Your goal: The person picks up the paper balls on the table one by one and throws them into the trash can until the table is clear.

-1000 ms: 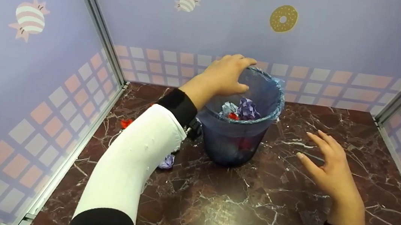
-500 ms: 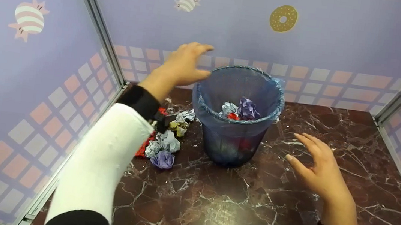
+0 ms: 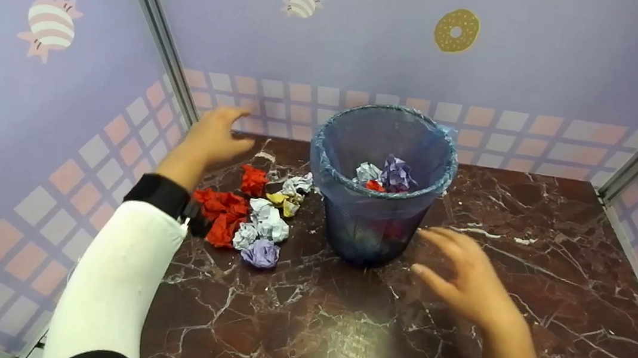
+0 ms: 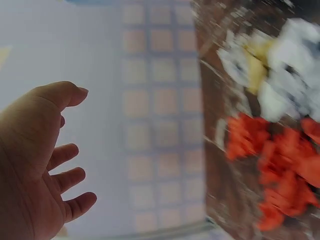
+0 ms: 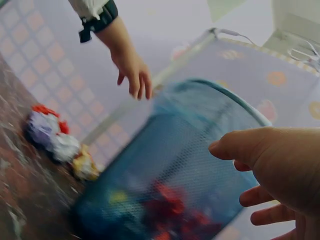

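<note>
My left hand (image 3: 212,138), fingers loosely bent and holding nothing, hovers above the back of a heap of crumpled paper balls. In that heap are red balls (image 3: 221,216), white balls (image 3: 269,221), a yellow one (image 3: 286,203) and a purple one (image 3: 260,253). To the right stands a blue mesh wastebasket (image 3: 370,227) lined with a thin blue bag (image 3: 321,161). Inside it lie a purple paper ball (image 3: 396,174), a white one (image 3: 366,173) and some red paper. My right hand (image 3: 466,280), relaxed and holding nothing, is at the basket's right side, fingertips close to its wall.
Everything stands on a dark red marbled tabletop (image 3: 338,325). Patterned lilac panels (image 3: 358,45) close off the back and both sides, joined by metal corner posts (image 3: 161,35). Small white scraps are scattered on the tabletop.
My left hand has moved left from over the basket to above the paper heap, uncovering the heap. My right hand has shifted left, closer to the basket.
</note>
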Demonstrator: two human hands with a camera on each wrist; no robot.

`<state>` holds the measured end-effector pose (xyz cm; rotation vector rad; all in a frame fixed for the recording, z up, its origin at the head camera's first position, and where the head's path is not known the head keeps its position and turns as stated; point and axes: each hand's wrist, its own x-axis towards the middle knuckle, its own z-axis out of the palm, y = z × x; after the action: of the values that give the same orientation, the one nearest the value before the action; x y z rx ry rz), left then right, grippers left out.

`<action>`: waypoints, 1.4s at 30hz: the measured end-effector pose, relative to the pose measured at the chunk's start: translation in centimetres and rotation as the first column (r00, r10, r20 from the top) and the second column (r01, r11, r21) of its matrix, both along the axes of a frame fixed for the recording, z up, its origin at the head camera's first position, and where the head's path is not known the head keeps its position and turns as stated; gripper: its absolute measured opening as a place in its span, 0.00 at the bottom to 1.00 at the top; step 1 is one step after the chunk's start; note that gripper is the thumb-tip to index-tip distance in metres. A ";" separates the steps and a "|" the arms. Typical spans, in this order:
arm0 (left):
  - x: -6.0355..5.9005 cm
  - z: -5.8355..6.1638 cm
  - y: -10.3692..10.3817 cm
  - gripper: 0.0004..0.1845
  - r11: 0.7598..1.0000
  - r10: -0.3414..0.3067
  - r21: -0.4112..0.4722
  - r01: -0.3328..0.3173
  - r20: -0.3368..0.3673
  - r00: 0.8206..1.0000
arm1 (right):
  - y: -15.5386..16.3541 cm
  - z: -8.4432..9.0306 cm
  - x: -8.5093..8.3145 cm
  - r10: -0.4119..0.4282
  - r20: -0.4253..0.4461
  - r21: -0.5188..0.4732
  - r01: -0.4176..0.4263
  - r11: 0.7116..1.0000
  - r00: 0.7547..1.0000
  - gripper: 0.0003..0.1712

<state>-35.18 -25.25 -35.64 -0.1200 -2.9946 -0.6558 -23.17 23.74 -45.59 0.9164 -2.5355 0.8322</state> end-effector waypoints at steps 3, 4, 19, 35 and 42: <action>0.3 -3.0 -2.0 0.37 0.999 0.029 0.022 -0.029 0.021 0.999 | -1.4 -0.3 0.5 0.040 0.021 0.029 -0.040 0.999 0.999 0.35; 0.5 -4.0 -2.7 0.38 0.999 0.037 0.013 -0.037 0.021 0.999 | -1.9 -0.4 0.6 0.052 0.022 0.038 -0.053 0.998 0.998 0.35; 4.5 -14.7 -7.7 0.41 0.981 0.193 -0.057 -0.185 0.199 0.961 | -7.0 -2.8 2.0 0.206 0.029 0.081 -0.208 0.975 0.978 0.30; 4.6 -17.4 -7.6 0.29 0.983 0.174 -0.100 -0.156 0.209 0.962 | -7.1 -3.3 2.2 0.217 0.057 0.069 -0.221 0.973 0.975 0.29; 4.8 -18.3 -8.0 0.26 0.987 0.151 -0.080 -0.141 0.136 0.979 | -7.0 -3.2 1.9 0.220 0.051 0.071 -0.223 0.972 0.974 0.30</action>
<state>-30.38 -33.28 -53.92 0.1481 -3.1234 -0.5671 -21.23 16.75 -48.79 1.2371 -2.5487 0.8306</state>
